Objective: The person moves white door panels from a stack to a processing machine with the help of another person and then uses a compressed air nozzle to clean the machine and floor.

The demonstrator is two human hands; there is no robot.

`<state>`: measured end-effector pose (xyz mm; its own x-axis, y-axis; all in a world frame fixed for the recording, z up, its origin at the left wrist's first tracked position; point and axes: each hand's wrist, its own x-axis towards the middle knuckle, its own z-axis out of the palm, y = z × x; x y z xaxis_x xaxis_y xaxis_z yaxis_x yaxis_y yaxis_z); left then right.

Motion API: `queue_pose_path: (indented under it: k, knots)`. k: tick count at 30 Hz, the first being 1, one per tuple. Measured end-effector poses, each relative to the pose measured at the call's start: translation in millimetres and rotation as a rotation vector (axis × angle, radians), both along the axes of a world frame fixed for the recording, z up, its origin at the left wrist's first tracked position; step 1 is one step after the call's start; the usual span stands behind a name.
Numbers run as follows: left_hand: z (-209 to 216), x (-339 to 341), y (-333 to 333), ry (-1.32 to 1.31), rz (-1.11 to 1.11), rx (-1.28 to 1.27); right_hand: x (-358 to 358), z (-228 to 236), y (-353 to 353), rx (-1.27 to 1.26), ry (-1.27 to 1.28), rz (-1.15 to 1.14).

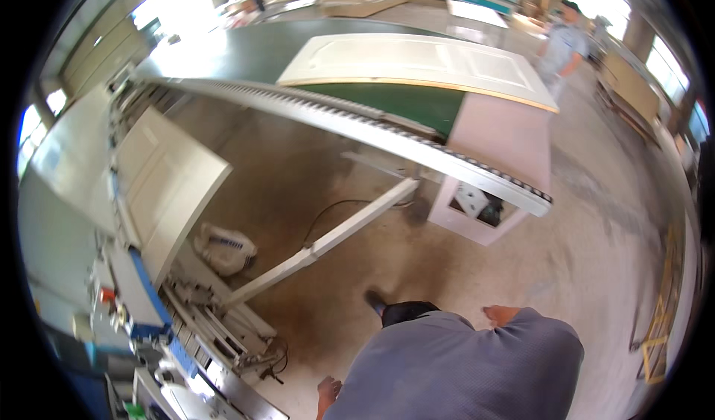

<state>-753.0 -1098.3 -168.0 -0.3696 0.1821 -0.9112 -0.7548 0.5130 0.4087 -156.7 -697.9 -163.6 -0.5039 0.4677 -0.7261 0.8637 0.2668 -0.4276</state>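
Note:
My left hand (328,389) hangs low by my side, at the lower edge. Its fingers are loosely bent, and nothing shows in them. On the other side of my grey shirt, my right hand (501,315) hangs with loose fingers, partly hidden by the sleeve, and no held thing is seen. Neither hand touches the machinery. Nearest to the left hand is the metal frame (246,390) of a machine. A pale panelled door (170,184) stands tilted on that machine. Ahead, a white panelled door (417,59) lies on a green-topped conveyor table.
A long metal rail (357,128) crosses ahead, with a slanted white brace (320,245) below. A white sack (223,249) and a dark cable lie on the floor. A pink cabinet (503,137) stands at the rail's right end. Another person (566,44) stands far right.

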Motion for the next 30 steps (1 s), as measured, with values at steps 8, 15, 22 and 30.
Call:
queue_pose_path:
  k: [8, 15, 22, 30]
  knots:
    - [-36.0, 93.1, 162.7, 0.596, -1.709, 0.434, 263.2, -27.5, -106.2, -0.530, 0.021, -1.867]
    - [-12.8, 460.6, 455.7, -0.202, -1.137, 0.095, 379.2, -30.5, -172.4, -0.472, 0.238, -1.961]
    - [-16.2, 855.9, 742.0, -0.386, -1.354, 0.625, 530.8, 44.7, -221.6, -0.351, 0.356, -2.407]
    - [22.2, 1238.1, 1102.0, -0.390, -0.842, 0.823, 666.0, 73.1, -192.1, -0.087, 0.409, -2.996]
